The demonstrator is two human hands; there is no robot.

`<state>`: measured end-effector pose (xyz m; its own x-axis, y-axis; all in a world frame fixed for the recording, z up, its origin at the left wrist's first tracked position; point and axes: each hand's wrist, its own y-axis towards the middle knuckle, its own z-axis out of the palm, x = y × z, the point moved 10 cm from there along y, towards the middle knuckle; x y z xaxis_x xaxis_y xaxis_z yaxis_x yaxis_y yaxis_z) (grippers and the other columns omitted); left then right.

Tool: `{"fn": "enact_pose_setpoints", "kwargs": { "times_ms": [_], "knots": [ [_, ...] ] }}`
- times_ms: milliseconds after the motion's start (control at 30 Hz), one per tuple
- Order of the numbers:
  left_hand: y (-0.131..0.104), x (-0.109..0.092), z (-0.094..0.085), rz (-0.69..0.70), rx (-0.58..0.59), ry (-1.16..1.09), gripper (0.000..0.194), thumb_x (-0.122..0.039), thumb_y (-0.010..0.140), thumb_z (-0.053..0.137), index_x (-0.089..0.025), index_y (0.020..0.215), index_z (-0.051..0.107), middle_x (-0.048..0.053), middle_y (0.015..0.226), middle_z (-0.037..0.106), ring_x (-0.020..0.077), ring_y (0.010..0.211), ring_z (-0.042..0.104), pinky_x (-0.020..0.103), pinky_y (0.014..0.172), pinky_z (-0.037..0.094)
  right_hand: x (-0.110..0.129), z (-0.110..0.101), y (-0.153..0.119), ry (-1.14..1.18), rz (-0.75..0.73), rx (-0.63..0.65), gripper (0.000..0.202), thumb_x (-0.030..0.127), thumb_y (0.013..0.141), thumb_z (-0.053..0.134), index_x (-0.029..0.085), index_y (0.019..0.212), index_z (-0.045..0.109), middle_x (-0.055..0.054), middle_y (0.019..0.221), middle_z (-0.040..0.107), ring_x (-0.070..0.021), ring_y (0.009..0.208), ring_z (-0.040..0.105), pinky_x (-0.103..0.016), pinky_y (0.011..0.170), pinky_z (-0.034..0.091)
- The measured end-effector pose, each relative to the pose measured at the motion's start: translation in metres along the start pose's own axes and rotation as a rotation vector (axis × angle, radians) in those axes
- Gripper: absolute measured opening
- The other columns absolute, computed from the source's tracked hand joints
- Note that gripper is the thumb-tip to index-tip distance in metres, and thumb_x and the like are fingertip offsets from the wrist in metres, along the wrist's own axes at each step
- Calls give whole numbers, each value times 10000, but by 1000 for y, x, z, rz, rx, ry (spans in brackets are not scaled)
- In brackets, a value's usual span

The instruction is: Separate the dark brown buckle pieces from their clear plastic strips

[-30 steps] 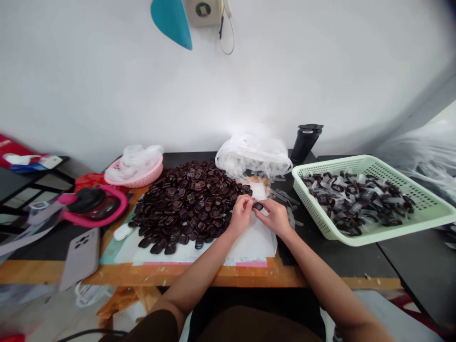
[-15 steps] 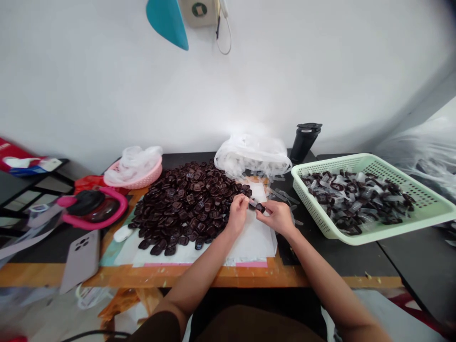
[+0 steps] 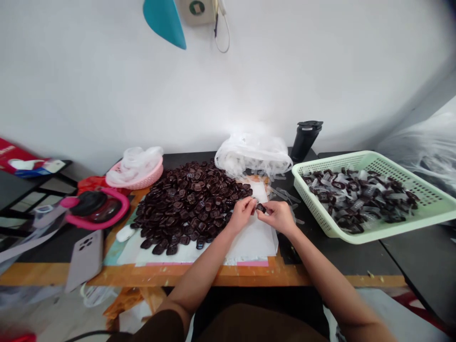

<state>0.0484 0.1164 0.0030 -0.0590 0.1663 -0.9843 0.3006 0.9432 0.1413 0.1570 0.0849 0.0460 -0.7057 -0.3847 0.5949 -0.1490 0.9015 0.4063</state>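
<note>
My right hand (image 3: 280, 216) pinches a small dark brown buckle-like piece (image 3: 261, 208) above the white paper (image 3: 249, 237). Close beside it, my left hand (image 3: 242, 213) is closed at the fingertips on a clear plastic strip, mostly hidden by the fingers now. Whether the strip passes through the piece I cannot tell. To the left of my hands lies a large heap of similar dark brown pieces (image 3: 192, 199). Behind them, a white plastic bag (image 3: 252, 147) spills clear strips, and several loose strips (image 3: 285, 195) lie right of the paper.
A pale green basket (image 3: 335, 232) on the right holds dark pieces with clear strips. Behind it stands a black tumbler (image 3: 306, 140). At the left are a pink basket (image 3: 142, 180), a pink-handled jug (image 3: 98, 209), a phone (image 3: 84, 259) and a white mouse-like object (image 3: 125, 232).
My left hand has moved slightly right, closer to the dark piece, and less of the clear strip shows between the hands. The view has shifted a little.
</note>
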Motion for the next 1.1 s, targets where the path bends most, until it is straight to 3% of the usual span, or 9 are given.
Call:
{"fn": "enact_pose_setpoints", "kwargs": {
  "times_ms": [200, 267, 367, 433, 567, 733, 833, 967, 1100],
  "knots": [
    [-1, -10, 0, 80, 6, 109, 409, -463, 896, 469, -168, 614, 496, -20, 575, 445, 115, 566, 407, 243, 561, 310, -12, -1, 0, 282, 81, 27, 350, 404, 740, 620, 171, 491, 543, 21, 448, 400, -87, 454, 313, -255, 474, 225],
    [-1, -13, -7, 107, -44, 106, 379, -425, 916, 442, -169, 655, 542, -8, 610, 475, 126, 595, 437, 245, 586, 337, -28, -15, 1, 543, 176, -91, 321, 483, 750, 607, 184, 638, 643, 8, 519, 465, -100, 467, 339, -257, 472, 264],
    [-2, -16, -21, 162, -161, 161, 277, -358, 906, 476, -181, 761, 632, 34, 742, 572, 160, 704, 515, 261, 665, 390, -57, -40, 0, 908, 301, -348, 487, 626, 797, 451, 236, 975, 683, -38, 750, 572, -117, 493, 390, -270, 458, 333],
    [-4, -18, -17, 220, -140, 253, 152, -279, 866, 544, -203, 854, 675, 62, 886, 620, 197, 843, 552, 292, 777, 413, -67, -46, 2, 996, 320, -385, 567, 651, 806, 405, 251, 1126, 647, -62, 901, 584, -117, 519, 422, -267, 438, 342],
    [-7, -11, 6, 283, 25, 442, 183, -133, 790, 585, -233, 893, 700, 73, 1082, 622, 240, 989, 554, 348, 914, 398, -84, -40, 6, 816, 365, -290, 434, 515, 796, 568, 206, 1082, 673, -54, 862, 624, -109, 520, 437, -252, 447, 344],
    [-10, -3, 12, 253, 76, 562, 163, -133, 811, 567, -219, 880, 687, 58, 945, 619, 203, 843, 580, 296, 802, 442, -96, -16, 5, 64, 348, 47, 207, 360, 742, 643, 177, 646, 663, -46, 618, 635, -164, 586, 540, -265, 535, 347],
    [-10, -1, 14, 235, 108, 729, 230, -106, 831, 528, -201, 1003, 648, 64, 988, 611, 215, 910, 564, 322, 842, 441, -109, -3, -3, -241, 416, 225, 200, 370, 689, 682, 183, 634, 637, -50, 616, 645, -174, 587, 565, -253, 515, 311],
    [-11, 1, 16, 230, 130, 899, 194, -104, 843, 517, -178, 989, 621, 69, 1001, 605, 229, 965, 527, 362, 890, 437, -110, 8, -6, -250, 409, 347, 94, 287, 693, 665, 196, 709, 653, -36, 686, 676, -172, 653, 612, -233, 548, 346],
    [-12, -1, 12, 232, 74, 906, 149, -108, 854, 492, -176, 890, 620, 88, 1119, 572, 234, 1030, 513, 373, 929, 431, -95, 11, 1, -37, 338, 320, 68, 241, 710, 630, 188, 668, 635, -17, 666, 661, -160, 649, 607, -236, 585, 399]
  ]
}}
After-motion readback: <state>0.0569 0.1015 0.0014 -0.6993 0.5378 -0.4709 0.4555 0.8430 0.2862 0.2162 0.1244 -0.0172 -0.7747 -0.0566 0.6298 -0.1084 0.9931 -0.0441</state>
